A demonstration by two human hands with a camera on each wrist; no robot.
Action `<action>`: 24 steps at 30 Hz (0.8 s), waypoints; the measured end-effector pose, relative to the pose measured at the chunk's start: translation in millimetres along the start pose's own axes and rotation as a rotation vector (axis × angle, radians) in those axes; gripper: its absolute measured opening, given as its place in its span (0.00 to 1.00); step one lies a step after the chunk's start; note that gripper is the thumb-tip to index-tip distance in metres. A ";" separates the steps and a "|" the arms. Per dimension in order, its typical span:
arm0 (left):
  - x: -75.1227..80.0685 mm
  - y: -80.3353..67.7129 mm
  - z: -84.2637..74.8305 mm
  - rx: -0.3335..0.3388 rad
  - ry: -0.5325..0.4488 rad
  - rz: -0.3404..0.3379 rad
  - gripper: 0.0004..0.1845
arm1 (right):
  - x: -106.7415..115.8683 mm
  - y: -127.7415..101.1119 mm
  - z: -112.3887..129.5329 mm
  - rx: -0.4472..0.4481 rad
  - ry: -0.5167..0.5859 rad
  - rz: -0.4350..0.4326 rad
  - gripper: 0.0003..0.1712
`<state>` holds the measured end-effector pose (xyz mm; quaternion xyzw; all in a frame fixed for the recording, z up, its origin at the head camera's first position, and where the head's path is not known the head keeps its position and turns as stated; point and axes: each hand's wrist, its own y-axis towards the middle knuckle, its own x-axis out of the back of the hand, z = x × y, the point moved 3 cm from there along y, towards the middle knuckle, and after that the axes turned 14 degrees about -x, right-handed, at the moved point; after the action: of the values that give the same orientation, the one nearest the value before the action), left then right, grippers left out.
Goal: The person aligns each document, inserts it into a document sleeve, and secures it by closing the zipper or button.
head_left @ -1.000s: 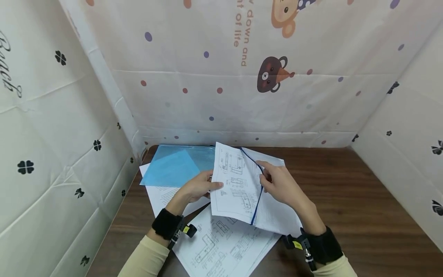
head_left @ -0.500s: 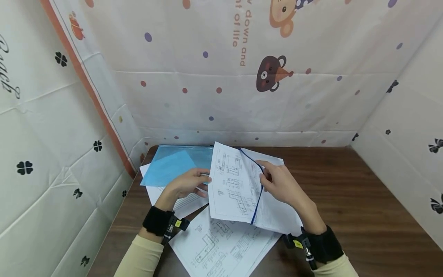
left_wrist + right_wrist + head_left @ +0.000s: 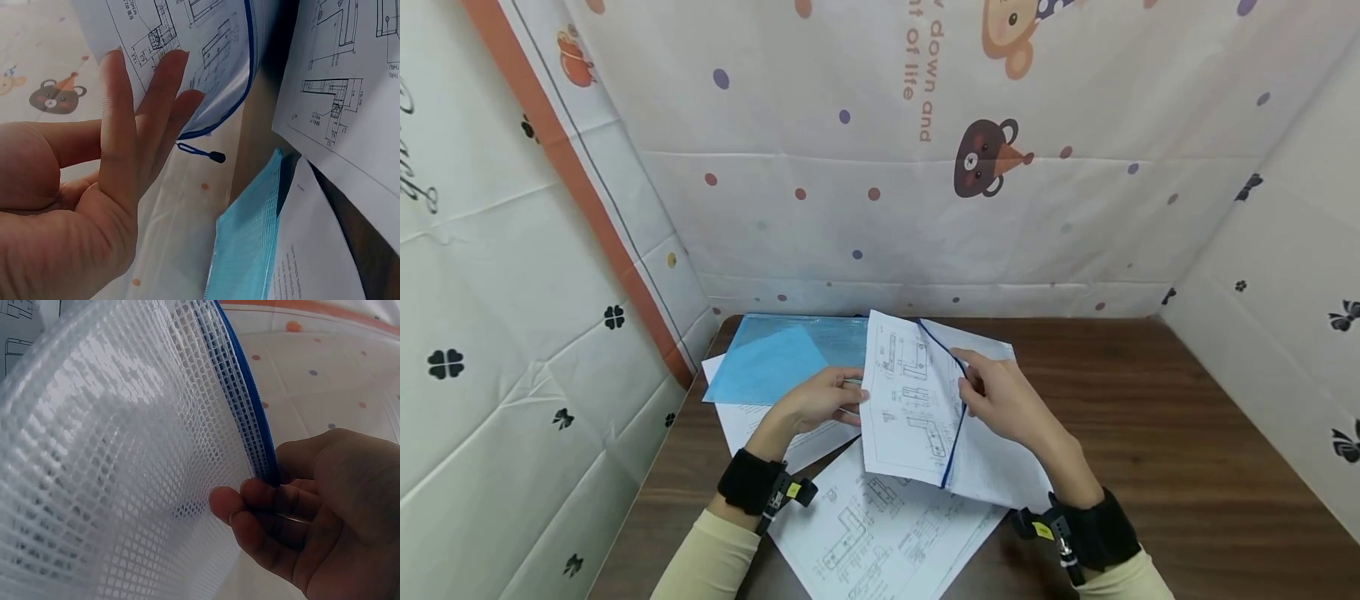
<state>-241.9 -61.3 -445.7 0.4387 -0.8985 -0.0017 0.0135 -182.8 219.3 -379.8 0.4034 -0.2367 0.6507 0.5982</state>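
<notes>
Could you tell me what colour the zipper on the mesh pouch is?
Blue, on the white mesh zip pouch; clearest in the right wrist view.

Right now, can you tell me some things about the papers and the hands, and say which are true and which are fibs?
1. The right hand pinches the zipper edge of a white mesh pouch. True.
2. The left hand has straight fingers against the drawing sheet. True.
3. The blue folder lies at the table's right side. False: it lies at the back left.
4. The pouch's zipper is red. False: it is blue.
5. More printed drawings lie on the wooden table below the hands. True.
</notes>
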 end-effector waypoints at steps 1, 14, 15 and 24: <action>-0.4 0.4 -1.3 -0.003 0.002 -0.005 0.26 | 0.3 0.1 1.4 0.005 0.003 0.001 0.26; -3.1 0.1 -17.8 -0.021 0.173 -0.083 0.24 | -0.8 2.3 8.1 0.004 0.014 0.000 0.26; -2.8 0.9 -18.2 -0.014 0.187 -0.090 0.24 | -0.7 2.3 8.0 0.002 0.015 -0.002 0.26; -17.7 15.6 -19.5 0.003 0.175 -0.135 0.25 | 1.1 6.5 5.7 -0.025 0.001 -0.035 0.24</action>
<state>-242.8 -37.5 -426.4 0.4968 -0.8623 0.0371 0.0911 -187.7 214.4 -374.6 0.3999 -0.2374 0.6372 0.6146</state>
